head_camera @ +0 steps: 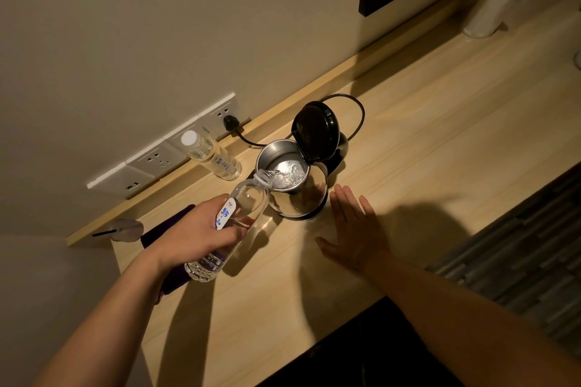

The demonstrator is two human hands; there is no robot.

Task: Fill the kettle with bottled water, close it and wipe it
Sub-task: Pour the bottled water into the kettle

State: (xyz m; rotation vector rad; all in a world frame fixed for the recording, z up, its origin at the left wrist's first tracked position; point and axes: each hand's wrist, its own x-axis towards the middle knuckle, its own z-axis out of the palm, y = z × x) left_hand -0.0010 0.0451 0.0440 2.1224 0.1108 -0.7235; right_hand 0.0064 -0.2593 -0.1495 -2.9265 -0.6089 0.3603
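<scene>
Steel kettle (pixel 290 185) stands upright mid-desk (pixel 440 135), lid (pixel 316 132) hinged up. Your left hand (pixel 201 232) has its grip closed round one bottle (pixel 232 223), tilted, long axis running from you up to the kettle, mouth over the rim, water pouring. Your right hand (pixel 355 229) lies open, flat beside the kettle. A second bottle (pixel 210 154), capped, stands by the sockets.

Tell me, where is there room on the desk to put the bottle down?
Bare wood lies right of the kettle, stretching to the white cup, and along the near edge below the right hand. It is crowded left: the capped bottle, the purple cloth and the left hand holding the pouring bottle.
</scene>
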